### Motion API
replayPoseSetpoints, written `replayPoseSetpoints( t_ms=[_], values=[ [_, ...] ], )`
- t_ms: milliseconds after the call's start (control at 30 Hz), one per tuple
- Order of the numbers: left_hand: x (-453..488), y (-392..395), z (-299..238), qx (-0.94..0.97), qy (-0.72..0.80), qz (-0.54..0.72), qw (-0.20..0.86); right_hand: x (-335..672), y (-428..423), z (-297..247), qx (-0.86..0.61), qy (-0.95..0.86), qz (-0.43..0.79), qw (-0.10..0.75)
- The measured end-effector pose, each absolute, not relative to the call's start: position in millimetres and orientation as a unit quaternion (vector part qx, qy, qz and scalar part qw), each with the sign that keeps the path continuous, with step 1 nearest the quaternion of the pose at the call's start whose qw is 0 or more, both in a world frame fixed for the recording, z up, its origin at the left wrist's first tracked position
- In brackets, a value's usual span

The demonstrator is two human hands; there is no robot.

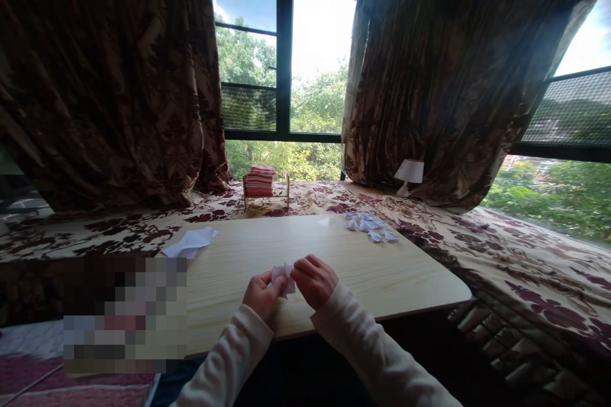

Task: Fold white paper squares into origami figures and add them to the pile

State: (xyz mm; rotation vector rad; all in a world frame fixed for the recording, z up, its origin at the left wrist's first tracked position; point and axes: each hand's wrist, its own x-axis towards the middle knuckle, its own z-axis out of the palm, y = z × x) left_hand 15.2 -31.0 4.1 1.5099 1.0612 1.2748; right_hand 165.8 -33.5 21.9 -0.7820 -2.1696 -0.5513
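A small piece of folded white paper (287, 288) is held above the near part of the light wooden table (248, 248). My left hand (264, 293) grips its left side, the thumb lying across its face. At its upper right edge, my right hand (315, 280) pinches the paper with bent fingers. Several small folded paper pieces (370, 225) lie in a cluster at the table's far right. Flat white paper sheets (191, 241) rest at the far left, and a little paper triangle (324, 222) sits near the back edge.
Behind the table runs a ledge with a flowered cover (315, 197). On it stand a small rack (281, 196) with folded red and white cloths (260, 181) and a white lamp (409, 172). A blurred-out patch (125, 315) hides the table's left side.
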Motion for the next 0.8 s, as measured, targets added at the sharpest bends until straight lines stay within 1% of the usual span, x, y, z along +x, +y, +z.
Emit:
replayPoseSetpoints(
  t_ms=[300,800],
  values=[
    [14,-34,9,0.596,0.417,0.513,0.456,168,-33,18,-0.293,-0.854,-0.221,0.369],
    [13,-31,3,0.606,0.409,0.502,0.463,177,-29,16,-0.224,-0.867,-0.244,0.372]
  ],
)
